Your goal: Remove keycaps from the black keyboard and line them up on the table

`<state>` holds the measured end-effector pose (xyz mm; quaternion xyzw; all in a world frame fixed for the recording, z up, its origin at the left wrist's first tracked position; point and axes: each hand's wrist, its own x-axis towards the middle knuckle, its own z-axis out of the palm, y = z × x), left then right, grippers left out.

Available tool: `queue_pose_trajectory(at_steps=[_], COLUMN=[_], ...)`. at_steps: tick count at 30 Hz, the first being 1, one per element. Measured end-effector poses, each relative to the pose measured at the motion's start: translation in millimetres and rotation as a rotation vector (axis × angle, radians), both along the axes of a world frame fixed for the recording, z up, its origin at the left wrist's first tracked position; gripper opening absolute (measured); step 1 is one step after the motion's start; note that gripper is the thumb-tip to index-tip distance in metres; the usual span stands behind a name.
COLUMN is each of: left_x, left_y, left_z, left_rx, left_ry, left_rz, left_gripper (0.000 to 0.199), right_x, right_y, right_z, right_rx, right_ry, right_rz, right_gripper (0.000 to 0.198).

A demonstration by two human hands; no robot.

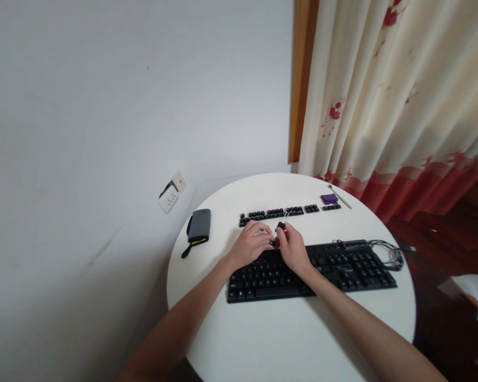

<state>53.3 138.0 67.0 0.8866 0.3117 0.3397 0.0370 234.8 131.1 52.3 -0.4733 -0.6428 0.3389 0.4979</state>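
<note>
A keyboard (271, 278) lies across the white round table, most of its black keys in place. Over its upper edge, my right hand (292, 246) grips a keycap puller (280, 226) with a small dark body and thin wire ends. Thumb and fingers of my left hand (252, 244) are closed at the puller's lower end, around a small black keycap (272, 242). Both hands nearly touch. Behind them, loose black keycaps (257, 216) stand in rows on the table.
At the left lies a grey pouch (199, 225) with a dark strap. A folded purple cloth (329, 199) and a thin brush (342, 198) are at the back right. The keyboard's coiled cable (390, 254) reaches the right table edge. Wall sockets (169, 199) are at left, a curtain (382, 116) at right.
</note>
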Motion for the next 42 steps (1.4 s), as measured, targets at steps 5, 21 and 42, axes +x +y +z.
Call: queue_pose_trajectory(at_steps=[5, 21, 42], left_x=[-16.6, -42.3, -43.5], left_y=[29.8, 70.5, 70.6], left_z=[2.9, -31.5, -41.1], left_rx=[-0.019, -0.14, -0.07], left_ry=[-0.07, 0.212, 0.128], left_rz=[0.227, 0.47, 0.629], left_gripper=[0.012, 0.008, 0.067], right_x=[-0.1, 1.1, -1.0], right_y=[3.5, 7.5, 6.1], right_z=[1.0, -4.4, -6.3], right_rx=[-0.067, -0.096, -0.086], right_ry=[0.127, 0.133, 0.162], right_rz=[-0.008, 0.002, 0.017], right_gripper=[0.027, 0.032, 0.037])
